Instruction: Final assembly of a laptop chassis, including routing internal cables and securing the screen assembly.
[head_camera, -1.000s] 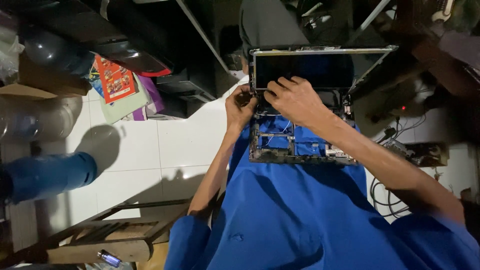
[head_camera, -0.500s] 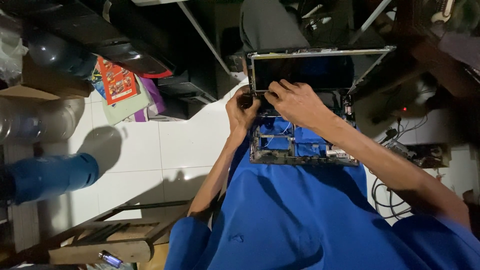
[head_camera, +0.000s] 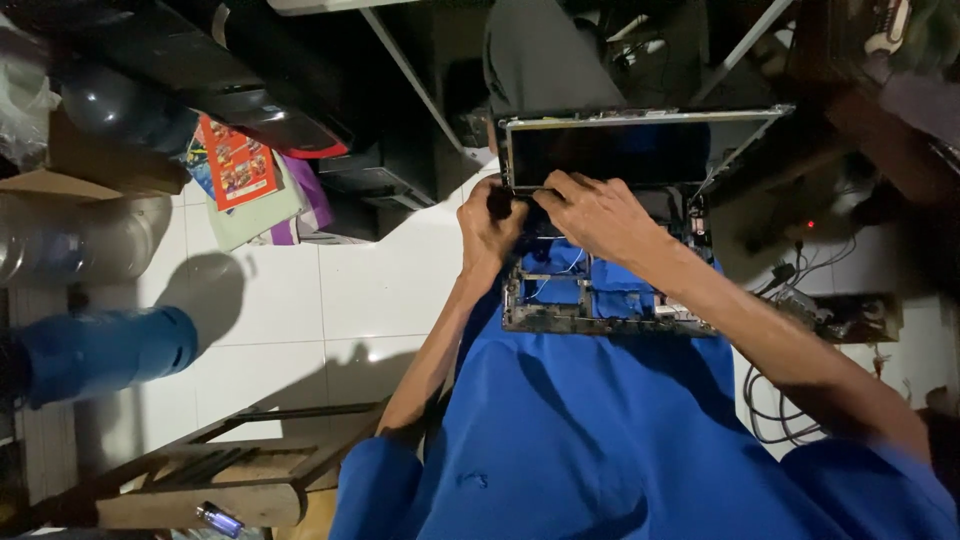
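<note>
While the stripped grey laptop base with no keyboard (head_camera: 600, 300) lies on the lap of the person in blue clothing, its dark screen panel (head_camera: 630, 150) raised, both hands work at the hinge line: the left hand (head_camera: 490, 225) is closed around a small dark part at the left hinge, and the right hand (head_camera: 590, 210) lies curled over the middle, fingers bent down, grip unclear. Done well, this probably calls for steadying the screen and prying gently, keeping clear of the thin wires (head_camera: 565, 275)
</note>
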